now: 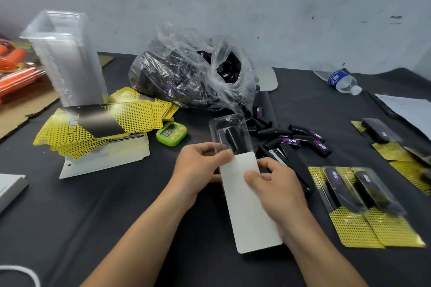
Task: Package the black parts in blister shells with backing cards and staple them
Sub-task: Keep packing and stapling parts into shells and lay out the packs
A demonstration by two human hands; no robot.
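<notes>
Leftmost, the left hand (198, 168) pinches the clear blister shell (215, 129) at its lower edge, with a black part (233, 141) lying inside it. Rightward, the right hand (277, 186) grips the backing card (251, 214), thumb on top, with the card's upper end at the shell's mouth.

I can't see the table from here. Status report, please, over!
Left hand grips blister shell, black part inside. Right hand pinches backing card at shell's mouth. Stapler beside right hand, clear of the work.
</notes>
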